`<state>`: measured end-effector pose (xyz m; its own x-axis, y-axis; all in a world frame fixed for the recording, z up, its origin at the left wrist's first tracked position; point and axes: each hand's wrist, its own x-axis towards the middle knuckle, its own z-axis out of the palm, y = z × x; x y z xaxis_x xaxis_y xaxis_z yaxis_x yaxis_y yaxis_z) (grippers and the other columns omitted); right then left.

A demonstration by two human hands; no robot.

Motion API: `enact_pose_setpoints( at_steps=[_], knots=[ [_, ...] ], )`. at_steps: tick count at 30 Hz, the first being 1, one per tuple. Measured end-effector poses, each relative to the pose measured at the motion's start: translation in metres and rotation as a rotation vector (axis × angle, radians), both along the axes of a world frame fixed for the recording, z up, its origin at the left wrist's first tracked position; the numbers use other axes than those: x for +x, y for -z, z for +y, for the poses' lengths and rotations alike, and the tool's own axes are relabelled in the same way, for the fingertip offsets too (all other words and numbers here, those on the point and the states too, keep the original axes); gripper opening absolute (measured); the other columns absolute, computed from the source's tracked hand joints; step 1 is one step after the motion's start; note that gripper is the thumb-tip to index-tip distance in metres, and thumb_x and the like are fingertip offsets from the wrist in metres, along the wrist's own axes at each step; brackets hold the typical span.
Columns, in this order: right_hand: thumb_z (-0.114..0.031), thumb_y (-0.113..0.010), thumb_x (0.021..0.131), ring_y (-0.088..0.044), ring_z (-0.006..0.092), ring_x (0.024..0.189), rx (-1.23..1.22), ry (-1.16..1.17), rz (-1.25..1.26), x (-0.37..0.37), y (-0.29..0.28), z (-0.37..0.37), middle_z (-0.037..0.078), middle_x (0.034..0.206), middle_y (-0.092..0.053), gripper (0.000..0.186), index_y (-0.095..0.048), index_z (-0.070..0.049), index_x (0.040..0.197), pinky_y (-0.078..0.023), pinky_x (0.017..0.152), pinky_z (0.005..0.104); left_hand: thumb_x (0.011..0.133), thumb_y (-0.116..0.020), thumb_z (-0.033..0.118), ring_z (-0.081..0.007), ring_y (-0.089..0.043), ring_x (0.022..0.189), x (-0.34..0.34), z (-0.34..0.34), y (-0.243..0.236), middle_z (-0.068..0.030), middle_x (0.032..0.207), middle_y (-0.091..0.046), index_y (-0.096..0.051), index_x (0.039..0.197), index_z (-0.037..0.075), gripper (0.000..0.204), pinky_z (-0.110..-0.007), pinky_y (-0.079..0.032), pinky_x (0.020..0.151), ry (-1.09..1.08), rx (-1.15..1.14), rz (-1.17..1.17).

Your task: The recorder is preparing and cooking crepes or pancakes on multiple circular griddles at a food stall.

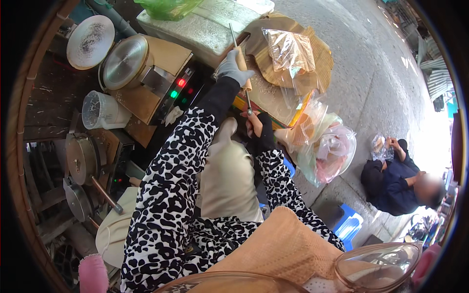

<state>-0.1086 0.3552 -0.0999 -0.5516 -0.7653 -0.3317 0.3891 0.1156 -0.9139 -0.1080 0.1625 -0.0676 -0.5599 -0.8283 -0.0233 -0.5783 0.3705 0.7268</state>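
Observation:
My left hand (234, 69), in a pale grey glove, is closed around a tan rolled wafer (242, 61) wound on a thin metal rod. The rod (232, 33) sticks out past both ends of the roll. My bare right hand (253, 123) grips the rod's near end, its fingers curled in. Under the roll lies a crumb-strewn board (266, 103). Just beyond my hands, a clear bag of flat tan wafers (291, 51) rests on a round wooden board (266, 68).
To the left stands a round metal griddle (125, 62), opened, beside a control box with lit lamps (181, 82). Closed round irons (80, 158) sit nearer. A clear tub (100, 110) is between them. Plastic bags (332, 151) hang right. A person (398, 180) sits farther off, holding a bag.

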Motion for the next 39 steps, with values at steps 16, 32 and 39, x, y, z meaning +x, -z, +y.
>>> enact_pose_setpoints(
  at_steps=[16,32,39],
  knots=[
    [-0.023,-0.058,0.092,-0.057,0.0238,0.065,0.130,0.186,0.612,0.003,0.035,-0.017,0.013,0.073,-0.058,0.025,-0.066,0.000,0.090,-0.044,0.062,0.0369,0.068,-0.080,0.031,-0.0228,-0.065,0.088,0.002,-0.015,0.001,-0.0178,0.106,-0.064,-0.053,0.117,-0.003,0.065,-0.033,-0.051,0.081,-0.081,0.119,0.084],
    [-0.026,-0.059,0.092,-0.050,0.0093,0.047,0.146,0.055,0.371,-0.003,0.013,-0.020,0.005,0.060,-0.055,0.031,-0.059,0.004,0.098,-0.041,0.044,0.0234,0.072,-0.076,0.033,-0.0221,-0.067,0.087,0.004,-0.018,0.011,-0.0143,0.098,-0.067,-0.056,0.112,0.001,0.055,-0.033,-0.051,0.081,-0.067,0.072,0.061],
    [-0.026,-0.064,0.090,-0.055,0.0100,0.051,0.206,0.055,0.535,-0.006,0.037,-0.008,0.006,0.065,-0.059,0.033,-0.057,0.005,0.100,-0.045,0.047,0.0239,0.072,-0.076,0.034,-0.0229,-0.066,0.088,0.005,-0.015,0.009,-0.0140,0.100,-0.067,-0.057,0.111,0.001,0.054,-0.034,-0.050,0.083,-0.070,0.092,0.043]
  ],
)
